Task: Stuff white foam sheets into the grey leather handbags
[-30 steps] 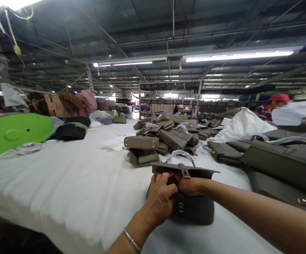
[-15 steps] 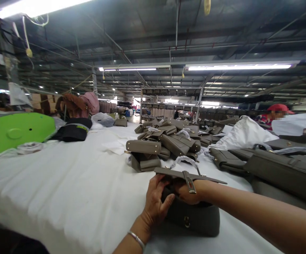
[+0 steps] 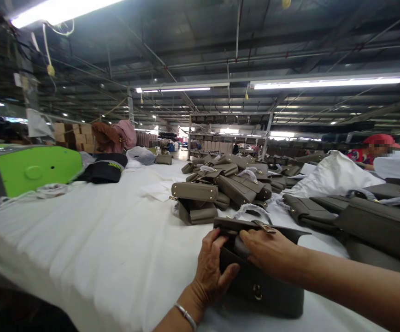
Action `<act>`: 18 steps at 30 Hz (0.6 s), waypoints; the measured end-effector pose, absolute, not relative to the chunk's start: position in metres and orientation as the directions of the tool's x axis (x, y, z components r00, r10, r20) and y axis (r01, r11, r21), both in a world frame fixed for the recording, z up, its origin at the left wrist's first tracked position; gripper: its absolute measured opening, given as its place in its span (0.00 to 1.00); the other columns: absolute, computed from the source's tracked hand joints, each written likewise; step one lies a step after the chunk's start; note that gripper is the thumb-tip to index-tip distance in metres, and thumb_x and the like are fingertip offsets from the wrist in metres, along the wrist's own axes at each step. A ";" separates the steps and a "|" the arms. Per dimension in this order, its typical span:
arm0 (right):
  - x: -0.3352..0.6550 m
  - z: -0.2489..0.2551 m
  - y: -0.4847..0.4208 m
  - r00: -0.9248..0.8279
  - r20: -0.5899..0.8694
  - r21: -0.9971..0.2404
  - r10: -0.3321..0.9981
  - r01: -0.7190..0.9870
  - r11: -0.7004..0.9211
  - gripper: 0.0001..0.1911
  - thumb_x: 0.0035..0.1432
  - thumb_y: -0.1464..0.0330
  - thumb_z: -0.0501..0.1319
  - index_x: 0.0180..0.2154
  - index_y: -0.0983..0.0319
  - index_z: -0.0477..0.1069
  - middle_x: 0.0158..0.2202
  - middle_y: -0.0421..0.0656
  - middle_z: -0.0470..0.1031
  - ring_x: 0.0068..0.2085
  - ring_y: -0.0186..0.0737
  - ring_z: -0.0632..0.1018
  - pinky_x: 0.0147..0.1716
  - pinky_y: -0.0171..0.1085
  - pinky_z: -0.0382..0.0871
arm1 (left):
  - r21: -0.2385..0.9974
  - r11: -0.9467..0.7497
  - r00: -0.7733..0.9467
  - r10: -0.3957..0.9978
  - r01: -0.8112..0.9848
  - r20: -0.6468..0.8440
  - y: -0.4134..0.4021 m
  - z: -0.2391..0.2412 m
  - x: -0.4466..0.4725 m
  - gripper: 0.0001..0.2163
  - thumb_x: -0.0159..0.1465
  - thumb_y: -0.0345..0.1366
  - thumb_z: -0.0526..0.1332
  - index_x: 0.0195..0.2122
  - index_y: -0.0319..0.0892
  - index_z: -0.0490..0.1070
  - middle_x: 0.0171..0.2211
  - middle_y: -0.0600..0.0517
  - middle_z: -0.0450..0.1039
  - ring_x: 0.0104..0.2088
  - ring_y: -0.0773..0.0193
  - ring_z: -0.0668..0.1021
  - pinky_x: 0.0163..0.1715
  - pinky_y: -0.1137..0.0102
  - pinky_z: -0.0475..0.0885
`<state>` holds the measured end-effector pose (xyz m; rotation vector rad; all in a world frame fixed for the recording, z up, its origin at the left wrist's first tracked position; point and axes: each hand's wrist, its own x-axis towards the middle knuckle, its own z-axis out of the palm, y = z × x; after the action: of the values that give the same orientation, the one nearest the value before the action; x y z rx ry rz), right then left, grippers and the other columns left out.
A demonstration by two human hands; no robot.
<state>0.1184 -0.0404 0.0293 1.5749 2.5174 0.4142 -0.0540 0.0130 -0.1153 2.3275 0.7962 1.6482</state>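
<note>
The grey-brown handbag (image 3: 260,281) stands on the white table (image 3: 92,240), nearest the camera. The left hand (image 3: 214,269) clasps the bag's left end, fingers curled over the top edge and thumb on the front panel. The right hand (image 3: 271,251) lies across the open mouth just under the raised flap (image 3: 255,227), fingers bent into the opening; whether they pinch anything inside is hidden. No lettering shows on the bag — only a small metal clasp (image 3: 256,291) on its front.

Half a second ago the flap stood higher with its metal strap tab hanging over the right wrist; now the flap sits lower, and the right hand has come out from under it to rest on top.

Behind the bag lies a pile of matching bags (image 3: 220,184). Far left of the bag stands a green machine housing (image 3: 30,173), and beside that a black cap (image 3: 105,168) bearing yellow lettering too small to read. Far right beyond the bag, a person in a red cap (image 3: 379,140).
</note>
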 end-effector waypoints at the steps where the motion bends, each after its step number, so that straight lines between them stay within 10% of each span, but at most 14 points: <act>1: 0.119 0.033 -0.039 -0.375 -0.020 0.241 0.927 0.898 0.368 0.14 0.56 0.69 0.60 0.45 0.66 0.70 0.41 0.53 0.75 0.44 0.55 0.76 0.43 0.49 0.70 | 0.468 -0.827 0.199 0.538 0.311 0.819 0.012 -0.116 -0.053 0.29 0.64 0.52 0.56 0.61 0.45 0.52 0.62 0.40 0.49 0.63 0.47 0.57 0.60 0.47 0.59; 6: 0.120 0.042 -0.023 -0.182 -0.201 -0.047 0.963 0.983 0.176 0.23 0.61 0.52 0.50 0.37 0.65 0.72 0.36 0.51 0.76 0.38 0.49 0.77 0.37 0.43 0.70 | 0.552 -0.798 0.212 0.599 0.242 0.772 0.011 -0.117 -0.050 0.31 0.63 0.55 0.55 0.61 0.44 0.52 0.61 0.40 0.51 0.62 0.47 0.58 0.60 0.47 0.59; 11: 0.116 0.037 -0.001 -0.155 -0.274 -0.067 0.949 0.988 0.142 0.13 0.58 0.66 0.53 0.31 0.66 0.71 0.24 0.45 0.70 0.23 0.38 0.71 0.21 0.35 0.62 | 0.556 -0.802 0.228 0.596 0.220 0.770 0.013 -0.117 -0.052 0.29 0.63 0.53 0.56 0.60 0.44 0.54 0.61 0.40 0.52 0.62 0.47 0.58 0.60 0.47 0.59; 18: 0.129 0.035 0.006 -0.485 -0.356 -0.182 0.799 0.874 0.450 0.07 0.46 0.80 0.57 0.23 0.64 0.69 0.22 0.37 0.67 0.24 0.31 0.65 0.24 0.32 0.57 | 0.571 -0.800 0.255 0.600 0.182 0.758 0.011 -0.119 -0.054 0.28 0.62 0.53 0.57 0.58 0.45 0.55 0.61 0.42 0.52 0.62 0.48 0.59 0.60 0.47 0.59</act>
<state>0.1291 0.0065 0.0355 1.4559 2.4813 -0.5062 -0.0535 0.0107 -0.1186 2.1649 0.7145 1.5612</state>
